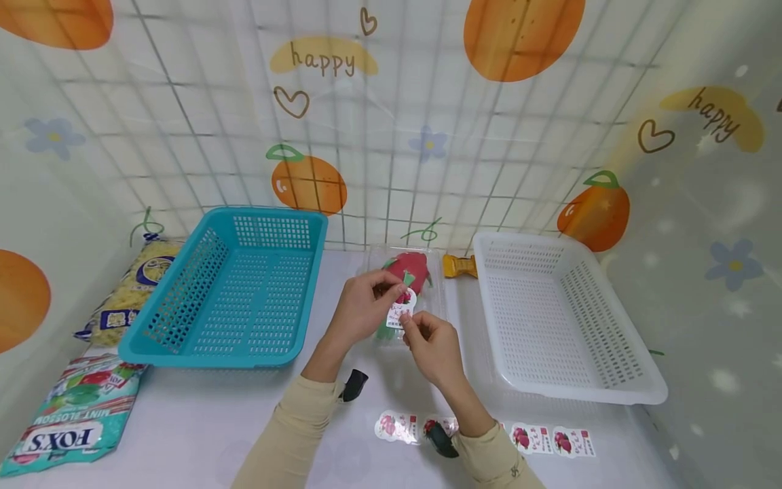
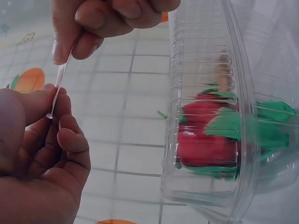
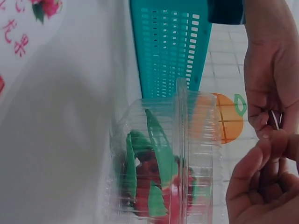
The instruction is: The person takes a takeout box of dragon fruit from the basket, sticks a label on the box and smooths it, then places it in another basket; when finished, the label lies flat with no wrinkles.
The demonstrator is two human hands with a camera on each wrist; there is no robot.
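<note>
My left hand point(image 1: 363, 309) pinches the upper edge of a white sticker label point(image 1: 397, 319) with a dragon fruit picture. The lower right edge of that label is pinched by my right hand point(image 1: 436, 350). In the left wrist view the label point(image 2: 58, 91) appears edge-on between both hands. Behind and below them sits a clear plastic clamshell box point(image 2: 250, 158), apart from the fingers. Inside it lies a red dragon fruit point(image 1: 412, 265) with green leaf tips, partly covered by my hands in the head view.
A blue basket point(image 1: 314, 285) stands left, a white basket point(image 1: 489, 305) right. A yellow-wrapped snack point(image 1: 459, 266) lies beside the box. Several dragon fruit labels point(image 1: 530, 439) line the front. At far left are a yellow pasta-like bag point(image 1: 131, 288) and a FOX'S candy bag point(image 1: 79, 414).
</note>
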